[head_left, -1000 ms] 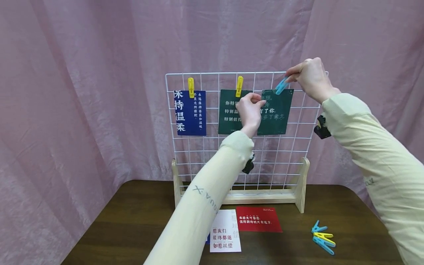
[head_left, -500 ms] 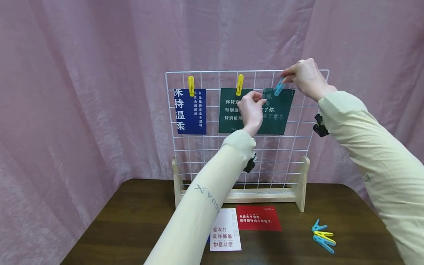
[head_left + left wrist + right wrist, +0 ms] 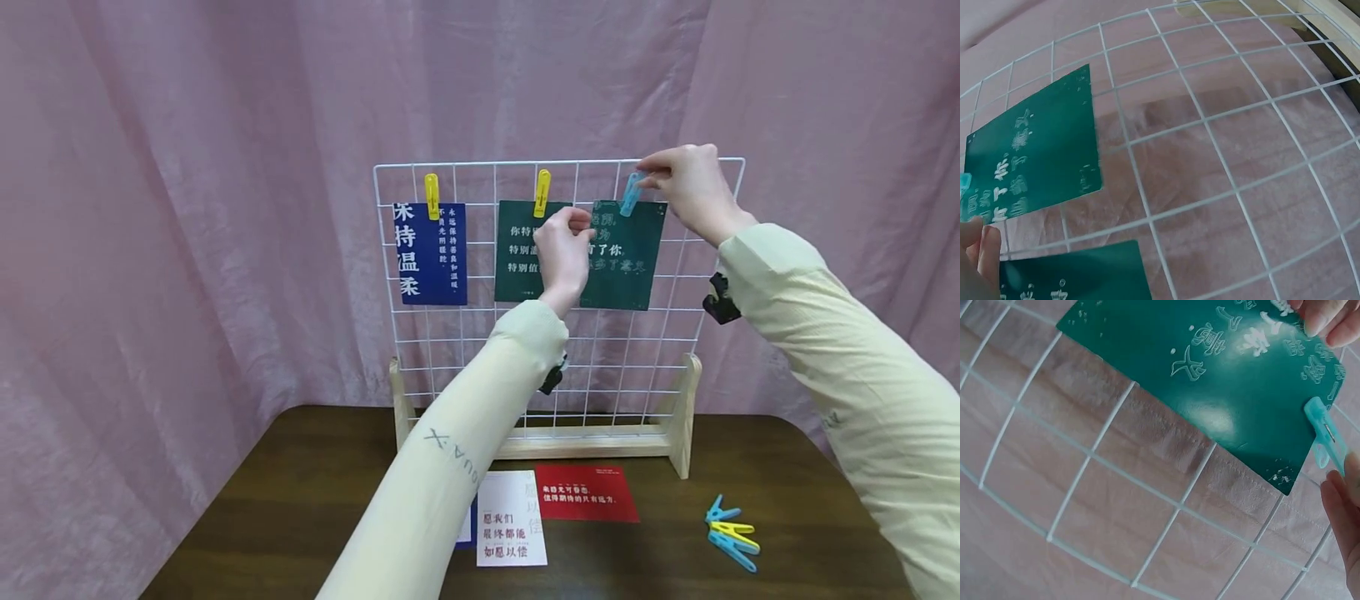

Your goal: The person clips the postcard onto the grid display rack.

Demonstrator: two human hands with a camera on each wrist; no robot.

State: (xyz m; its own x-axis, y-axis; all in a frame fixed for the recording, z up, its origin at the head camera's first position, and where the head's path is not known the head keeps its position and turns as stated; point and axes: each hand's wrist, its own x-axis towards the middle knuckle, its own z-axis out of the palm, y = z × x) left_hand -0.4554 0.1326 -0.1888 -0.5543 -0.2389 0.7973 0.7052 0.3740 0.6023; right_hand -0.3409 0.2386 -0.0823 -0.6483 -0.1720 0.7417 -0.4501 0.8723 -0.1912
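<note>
My left hand [image 3: 562, 254] pinches the left edge of a dark green card [image 3: 626, 279] with white lettering, held against the white wire grid [image 3: 555, 342]. At that card's top edge, my right hand [image 3: 693, 187] pinches a light blue clothespin [image 3: 630, 196] between thumb and fingers. The right wrist view shows the clothespin [image 3: 1319, 419] with its nose over the card's edge and my fingertips on its handle end. A second green card [image 3: 517, 287] hangs beside my left hand under a yellow clothespin [image 3: 542, 196], partly hidden by that hand.
A blue card [image 3: 442, 267] hangs at the left under another yellow clothespin [image 3: 432, 198]. Wooden feet [image 3: 681, 417] support the grid on the dark table [image 3: 300, 500]. In front lie a white card [image 3: 510, 500], a red card [image 3: 592, 504] and loose clothespins [image 3: 731, 529].
The blue clothespin has turned more upright and shifted slightly left. My right hand has dropped a little and moved left with it. The green card now hangs straighter.
</note>
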